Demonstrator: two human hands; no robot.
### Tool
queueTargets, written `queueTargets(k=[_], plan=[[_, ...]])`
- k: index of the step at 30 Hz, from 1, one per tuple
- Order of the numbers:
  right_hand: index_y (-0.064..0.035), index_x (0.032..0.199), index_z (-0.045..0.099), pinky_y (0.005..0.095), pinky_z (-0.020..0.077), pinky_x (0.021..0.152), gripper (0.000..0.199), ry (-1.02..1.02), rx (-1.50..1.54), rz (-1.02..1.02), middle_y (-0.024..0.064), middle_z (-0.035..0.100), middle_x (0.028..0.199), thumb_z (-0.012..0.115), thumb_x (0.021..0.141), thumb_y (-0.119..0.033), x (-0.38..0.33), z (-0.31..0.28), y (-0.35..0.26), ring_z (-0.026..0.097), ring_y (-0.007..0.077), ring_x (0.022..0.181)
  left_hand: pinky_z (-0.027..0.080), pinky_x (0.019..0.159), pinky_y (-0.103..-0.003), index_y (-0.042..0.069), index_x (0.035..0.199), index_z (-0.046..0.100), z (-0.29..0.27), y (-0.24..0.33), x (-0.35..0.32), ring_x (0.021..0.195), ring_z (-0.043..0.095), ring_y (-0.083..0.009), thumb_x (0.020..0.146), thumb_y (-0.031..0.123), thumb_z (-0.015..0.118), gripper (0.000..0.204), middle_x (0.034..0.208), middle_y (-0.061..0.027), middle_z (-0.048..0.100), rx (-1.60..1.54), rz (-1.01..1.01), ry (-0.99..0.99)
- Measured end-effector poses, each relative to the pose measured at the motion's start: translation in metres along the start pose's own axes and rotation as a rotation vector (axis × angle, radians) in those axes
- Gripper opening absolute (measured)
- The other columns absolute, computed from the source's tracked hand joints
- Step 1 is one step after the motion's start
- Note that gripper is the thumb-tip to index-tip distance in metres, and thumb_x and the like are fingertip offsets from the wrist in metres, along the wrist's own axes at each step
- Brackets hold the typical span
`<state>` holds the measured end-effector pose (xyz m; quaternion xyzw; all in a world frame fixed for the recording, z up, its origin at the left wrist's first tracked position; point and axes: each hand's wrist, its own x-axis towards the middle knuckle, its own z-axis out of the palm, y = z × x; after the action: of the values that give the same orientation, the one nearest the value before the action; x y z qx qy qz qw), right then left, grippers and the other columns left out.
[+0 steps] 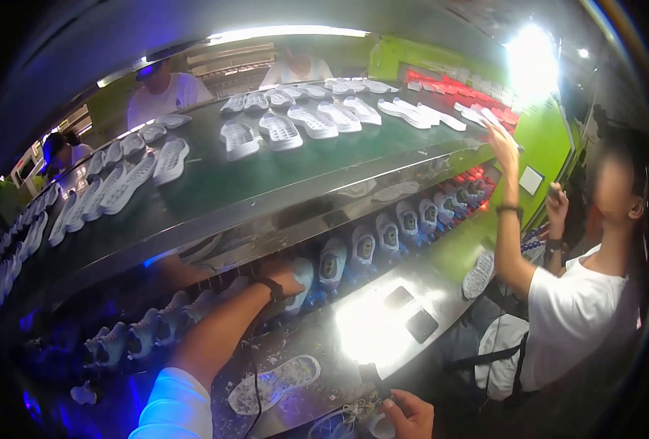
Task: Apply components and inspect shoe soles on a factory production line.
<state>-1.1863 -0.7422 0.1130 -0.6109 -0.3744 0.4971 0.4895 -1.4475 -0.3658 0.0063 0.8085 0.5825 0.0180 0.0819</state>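
My left arm reaches across to the lower line, where my left hand (286,278) is closed on a pale shoe upper (304,278) in the row; part of the grip is hidden behind the hand. At the bottom edge my right hand (410,415) has curled fingers, and what they hold, if anything, I cannot make out. Beside it are a dark block-shaped object (370,376) and a whitish round item (383,426). A white shoe sole (274,385) lies on the metal bench between my arms, with scraps around it.
White soles stand in rows on the green upper belt (214,175). More shoe uppers (364,245) line the lower level. Two phone-like slabs (422,325) lie on the bench. At right, a co-worker in white (576,314) reaches to the upper belt; other people stand behind it.
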Motion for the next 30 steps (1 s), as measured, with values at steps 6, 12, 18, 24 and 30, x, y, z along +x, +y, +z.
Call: queueTargets(k=[6, 12, 18, 24, 30], plan=[[0.0068, 0.117, 0.075, 0.0239, 0.0467, 0.067, 0.026, 0.097, -0.060, -0.262, 0.0029, 0.072, 0.087, 0.070, 0.100, -0.012, -0.030, 0.023, 0.007, 0.060, 0.0069, 0.075, 0.058, 0.091, -0.041, -0.009, 0.118, 0.071, -0.019, -0.011, -0.100, 0.103, 0.075, -0.0300, 0.076, 0.047, 0.090, 0.073, 0.113, -0.0226, 0.076, -0.595, -0.138, 0.238], [0.0034, 0.094, 0.078, 0.0253, 0.0458, 0.058, 0.017, -0.102, -0.262, -0.322, 0.0012, 0.071, 0.072, 0.071, 0.097, -0.013, -0.040, 0.055, 0.013, 0.062, 0.0072, 0.064, 0.055, 0.101, -0.039, 0.005, 0.136, 0.061, -0.073, -0.021, -0.304, 0.114, 0.069, -0.0212, 0.077, 0.016, 0.090, 0.067, 0.121, -0.0074, 0.073, -0.982, 0.162, 0.267], [0.0048, 0.114, 0.077, 0.0213, 0.0425, 0.061, 0.020, -0.360, -0.016, -0.157, -0.0017, 0.071, 0.080, 0.073, 0.099, -0.009, -0.059, 0.108, 0.016, 0.056, 0.0030, 0.069, 0.055, 0.103, -0.047, 0.007, 0.128, 0.072, -0.083, -0.027, -0.432, 0.121, 0.068, -0.0391, 0.081, 0.028, 0.085, 0.053, 0.131, -0.0175, 0.071, -0.535, 0.254, 0.650], [0.0075, 0.114, 0.075, 0.0246, 0.0469, 0.063, 0.023, -0.339, -0.150, -0.353, 0.0074, 0.072, 0.085, 0.074, 0.097, -0.007, -0.081, 0.167, 0.016, 0.061, 0.0081, 0.072, 0.054, 0.106, -0.051, 0.008, 0.133, 0.071, -0.080, -0.038, -0.505, 0.127, 0.064, -0.0396, 0.088, 0.031, 0.076, 0.050, 0.136, -0.0137, 0.069, -0.341, 0.303, 0.679], [0.0075, 0.114, 0.074, 0.0276, 0.0474, 0.061, 0.023, -0.324, -0.303, -0.585, 0.0133, 0.070, 0.083, 0.074, 0.095, -0.006, -0.089, 0.197, 0.001, 0.063, 0.0136, 0.067, 0.053, 0.107, -0.050, 0.010, 0.133, 0.072, -0.083, -0.036, -0.527, 0.127, 0.063, -0.0369, 0.090, 0.021, 0.072, 0.044, 0.136, -0.0090, 0.070, -0.323, 0.357, 0.695]])
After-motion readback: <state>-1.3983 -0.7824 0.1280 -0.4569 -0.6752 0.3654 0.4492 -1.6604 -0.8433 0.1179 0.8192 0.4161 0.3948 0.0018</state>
